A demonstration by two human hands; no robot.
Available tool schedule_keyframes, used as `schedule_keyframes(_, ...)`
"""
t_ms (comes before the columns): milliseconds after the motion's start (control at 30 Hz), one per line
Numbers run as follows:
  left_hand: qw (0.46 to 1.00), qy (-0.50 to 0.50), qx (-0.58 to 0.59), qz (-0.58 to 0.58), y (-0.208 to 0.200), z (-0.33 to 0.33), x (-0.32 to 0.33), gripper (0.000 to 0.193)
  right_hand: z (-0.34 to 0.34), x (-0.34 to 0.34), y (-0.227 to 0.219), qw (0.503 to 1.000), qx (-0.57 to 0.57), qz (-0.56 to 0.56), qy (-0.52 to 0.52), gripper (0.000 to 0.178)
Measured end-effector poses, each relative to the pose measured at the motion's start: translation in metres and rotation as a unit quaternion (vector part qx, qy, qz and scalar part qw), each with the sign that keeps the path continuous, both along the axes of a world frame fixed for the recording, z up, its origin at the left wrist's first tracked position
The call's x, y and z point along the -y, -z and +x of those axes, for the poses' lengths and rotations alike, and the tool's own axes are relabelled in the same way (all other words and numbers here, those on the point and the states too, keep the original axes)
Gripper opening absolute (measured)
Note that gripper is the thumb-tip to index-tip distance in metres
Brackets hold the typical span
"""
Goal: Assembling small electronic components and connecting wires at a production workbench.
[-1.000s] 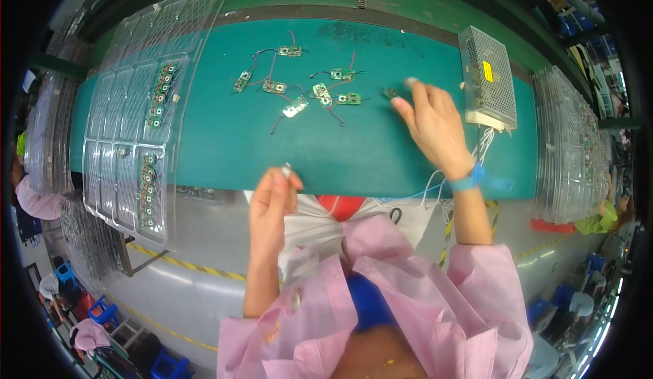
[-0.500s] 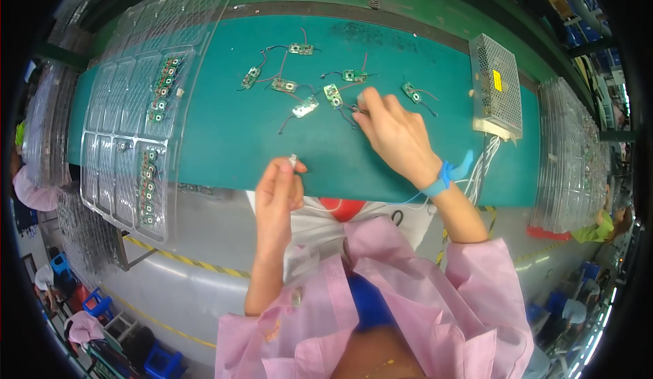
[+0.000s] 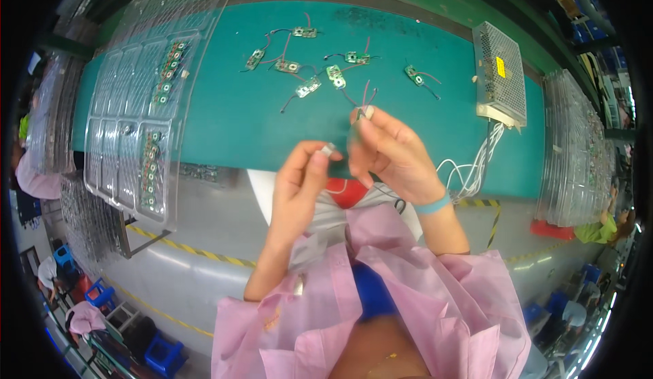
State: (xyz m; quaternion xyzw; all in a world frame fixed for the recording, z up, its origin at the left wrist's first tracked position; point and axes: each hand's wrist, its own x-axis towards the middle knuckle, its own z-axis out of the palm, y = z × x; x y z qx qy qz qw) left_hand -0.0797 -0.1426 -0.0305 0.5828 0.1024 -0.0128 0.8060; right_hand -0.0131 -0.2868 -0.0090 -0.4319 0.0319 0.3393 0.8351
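Reading the clock from the middle of its near edge, twelve pointing away from you, the green surface (image 3: 238, 121) carries a clear tray (image 3: 112, 151) between nine and ten and a metal mesh box (image 3: 507, 88) at two. Your right hand (image 3: 398, 154) is nearer in, at two, its grip pinched on a wired board; your left hand (image 3: 299, 178), at nine, has its grip closed on a small whitish piece. The loose boards (image 3: 308, 87) lie mostly near eleven, with one at one. The wired board (image 3: 360, 115) is raised between your right thumb and fingers, just past twelve, mostly hidden and blurred. Expect it to be very light and stiff but fragile, so hold it by its long edges and press gently, keeping fingertips off the components. The whitish piece (image 3: 328, 149) looks rigid and easily lost from a loose pinch; take it by its sides. The thin leads (image 3: 367, 92) standing up from the board should be limp and likely weakest where they join, so never lift by them.
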Motion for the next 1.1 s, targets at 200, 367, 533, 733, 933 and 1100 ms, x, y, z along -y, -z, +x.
schedule_keyframes(200,0.999,0.019,0.028,0.020,-0.010,-0.008,0.006,0.017,-0.017,-0.008,0.005,0.998,-0.035,0.045,0.024,0.014)
schedule_keyframes(367,0.998,0.003,0.044,0.036,-0.009,-0.012,0.011,0.019,-0.022,-0.006,0.006,0.995,-0.042,0.086,0.029,0.015)
schedule_keyframes(533,0.999,-0.007,0.041,0.019,-0.006,-0.012,0.012,0.019,-0.022,-0.005,0.006,0.996,-0.024,0.085,0.004,0.016)
schedule_keyframes(733,0.983,0.014,0.052,0.177,-0.007,-0.012,0.006,0.015,-0.023,-0.004,0.007,0.994,-0.044,0.098,0.001,0.016)
schedule_keyframes(933,0.980,0.005,0.046,0.194,-0.005,-0.010,0.008,0.014,-0.021,-0.005,0.007,0.990,-0.085,0.114,0.018,0.015)
schedule_keyframes(1100,0.984,-0.005,0.051,0.172,-0.001,-0.009,0.010,0.015,-0.018,-0.004,0.006,0.991,-0.085,0.104,0.005,0.015)
